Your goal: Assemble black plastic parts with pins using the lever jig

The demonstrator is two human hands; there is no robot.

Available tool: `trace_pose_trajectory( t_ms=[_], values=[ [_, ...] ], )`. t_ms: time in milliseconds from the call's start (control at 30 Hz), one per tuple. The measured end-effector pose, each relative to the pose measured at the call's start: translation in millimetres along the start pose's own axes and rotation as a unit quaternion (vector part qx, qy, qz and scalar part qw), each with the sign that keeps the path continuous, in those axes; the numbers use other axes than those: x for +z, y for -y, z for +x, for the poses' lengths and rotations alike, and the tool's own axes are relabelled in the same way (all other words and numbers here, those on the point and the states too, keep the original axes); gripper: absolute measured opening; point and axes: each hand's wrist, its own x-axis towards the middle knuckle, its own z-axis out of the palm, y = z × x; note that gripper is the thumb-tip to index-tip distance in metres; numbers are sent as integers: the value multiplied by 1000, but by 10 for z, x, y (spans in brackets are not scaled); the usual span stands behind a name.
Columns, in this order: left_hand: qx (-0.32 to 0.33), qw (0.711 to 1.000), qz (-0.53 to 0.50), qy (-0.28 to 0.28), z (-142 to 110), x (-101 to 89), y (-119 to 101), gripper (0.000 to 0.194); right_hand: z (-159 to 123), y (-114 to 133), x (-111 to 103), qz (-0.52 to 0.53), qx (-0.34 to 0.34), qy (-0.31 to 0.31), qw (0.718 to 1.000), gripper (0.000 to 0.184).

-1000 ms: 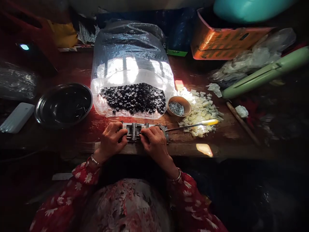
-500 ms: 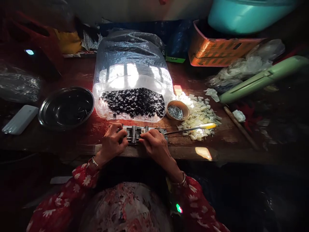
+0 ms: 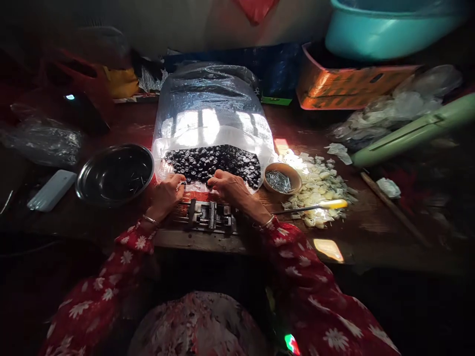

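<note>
Left hand [image 3: 166, 194] and right hand [image 3: 230, 187] apart, fingertips at the mouth of a clear plastic bag [image 3: 211, 94] of black buttons [image 3: 211, 163]; any grip unconfirmed. Small metal vise [image 3: 207, 216] lies untouched just below them on the wooden bench [image 3: 356, 222].

Red sleeves [image 3: 304, 269] with white daisy print, and a thin metal bangle [image 3: 150, 219] at each cuff.
</note>
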Motion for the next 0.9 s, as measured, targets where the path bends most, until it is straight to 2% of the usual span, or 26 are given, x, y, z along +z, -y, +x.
trace_pose_trajectory(
  t_ms=[100, 233, 367, 467, 633, 767, 900],
  values=[
    [17, 999, -5, 37, 79, 35, 38, 26, 82, 1, 17, -43, -13, 17, 999, 20],
    [27, 996, -82, 26, 73, 32, 62, 20, 47, -2, 4, -27, 13, 18, 999, 19],
    [3, 978, -207, 8, -78, -47, -9, 20, -76, -53, -6, 80, 53, -34, 995, 8],
    [-1, 966, -258, 0, -234, -155, -126, 20, -241, -54, -36, 179, 65, -86, 978, 3],
    [73, 961, -266, 15, -418, -304, -355, 12, -614, 95, -110, 283, 78, -105, 950, 8],
    [131, 964, -228, 39, -488, -288, -471, 9, -836, 215, -72, 243, 37, -101, 964, 8],
    [134, 977, -159, 43, -509, -251, -513, 8, -910, 286, 26, 124, 47, -101, 986, 8]
  ],
)
